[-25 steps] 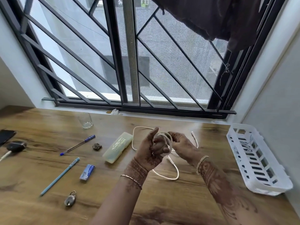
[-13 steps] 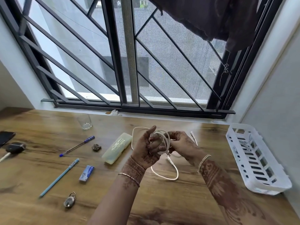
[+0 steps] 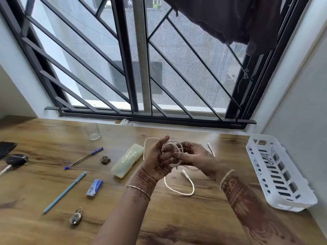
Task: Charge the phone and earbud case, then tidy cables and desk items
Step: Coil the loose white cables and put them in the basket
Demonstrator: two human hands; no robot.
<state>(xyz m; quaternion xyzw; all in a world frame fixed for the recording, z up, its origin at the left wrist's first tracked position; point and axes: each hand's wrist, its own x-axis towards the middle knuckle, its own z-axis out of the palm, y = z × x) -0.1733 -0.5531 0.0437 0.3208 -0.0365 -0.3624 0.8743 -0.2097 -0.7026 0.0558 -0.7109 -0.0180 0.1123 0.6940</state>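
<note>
A white cable (image 3: 178, 190) is wound in loops around the fingers of my left hand (image 3: 159, 160), which is raised above the middle of the wooden desk (image 3: 177, 223). My right hand (image 3: 192, 156) pinches the coil from the right. A loose tail of the cable hangs down and lies in a curve on the desk. At the far left edge lie a dark phone (image 3: 6, 148) and a dark earbud case (image 3: 16, 159) with a white cable plugged into it.
A white slotted basket (image 3: 281, 197) with a cable in it lies at the right. On the left half are a glass (image 3: 92, 131), two pens (image 3: 83, 158), a translucent case (image 3: 127, 160), a blue packet (image 3: 94, 187), a small dark object (image 3: 105, 159), a padlock (image 3: 76, 217). A second white connector (image 3: 211, 149) lies beyond my right hand.
The coil on my left hand has been wound a little tighter and the loose tail on the desk is shorter. Both hands stay in the same spot.
</note>
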